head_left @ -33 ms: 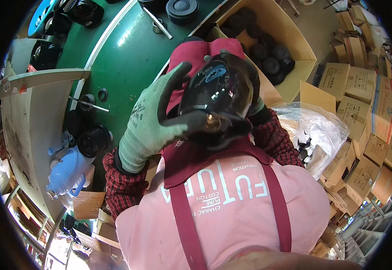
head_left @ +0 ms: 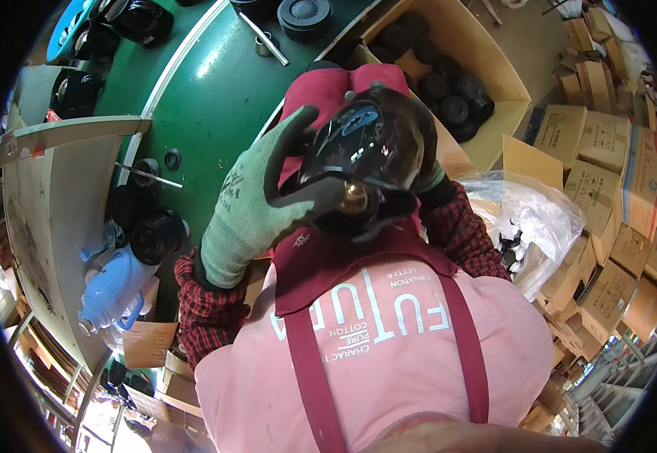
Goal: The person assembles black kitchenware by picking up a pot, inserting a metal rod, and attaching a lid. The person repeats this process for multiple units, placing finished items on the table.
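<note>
A glossy black rounded vessel (head_left: pixel 370 143), like a jug or pot body, rests over my lap with its end tilted toward me. A shiny brass-coloured spot (head_left: pixel 354 198) shows near that end. My left hand (head_left: pixel 264 177), in a green glove with black-coated fingers, curves round the vessel's left side. Its thumb lies across the near end by the brass spot, and its other fingers bend at the upper left. My right hand (head_left: pixel 427 143), gloved as well, wraps the right side; most of its fingers are hidden behind the vessel.
A green-topped table (head_left: pixel 215 90) stands ahead, with a metal rod (head_left: pixel 264 39) and black round parts (head_left: pixel 305 16) on it. An open carton (head_left: pixel 506 72) of black parts is at the far right. Clear plastic bag (head_left: pixel 547 226) and stacked boxes (head_left: pixel 596 196) stand right; a light-blue jug (head_left: pixel 117 287) stands left.
My left thumb has shifted slightly on the near end, baring more of the brass spot. The near end of the vessel has moved slightly. My right hand looks almost unchanged.
</note>
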`<move>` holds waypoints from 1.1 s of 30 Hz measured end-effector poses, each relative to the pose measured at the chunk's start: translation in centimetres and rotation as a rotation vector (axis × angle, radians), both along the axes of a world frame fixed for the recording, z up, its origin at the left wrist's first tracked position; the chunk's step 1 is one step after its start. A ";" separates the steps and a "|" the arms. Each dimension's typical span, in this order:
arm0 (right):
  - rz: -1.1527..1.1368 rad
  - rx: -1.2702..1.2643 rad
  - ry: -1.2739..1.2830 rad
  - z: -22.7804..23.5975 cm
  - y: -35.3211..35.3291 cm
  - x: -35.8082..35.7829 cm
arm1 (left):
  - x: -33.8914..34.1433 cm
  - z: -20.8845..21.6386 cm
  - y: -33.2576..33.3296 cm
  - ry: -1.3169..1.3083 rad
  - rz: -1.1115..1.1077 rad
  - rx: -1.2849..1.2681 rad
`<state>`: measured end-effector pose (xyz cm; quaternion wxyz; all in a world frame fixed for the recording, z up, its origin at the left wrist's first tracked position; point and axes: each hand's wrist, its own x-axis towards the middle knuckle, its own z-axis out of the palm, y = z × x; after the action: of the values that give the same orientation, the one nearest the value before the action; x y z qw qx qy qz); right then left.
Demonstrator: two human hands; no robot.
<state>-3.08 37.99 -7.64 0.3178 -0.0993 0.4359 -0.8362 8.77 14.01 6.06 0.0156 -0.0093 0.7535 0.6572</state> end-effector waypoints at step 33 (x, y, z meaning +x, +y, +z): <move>0.641 0.805 0.794 0.4 -5.4 -18.0 | -10.2 -6.0 -0.6 0.393 0.209 -0.784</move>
<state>-21.13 32.60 -7.28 0.3787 -0.3990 0.7482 -0.3710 -1.43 13.38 0.11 -0.1988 0.0343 0.9292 0.3097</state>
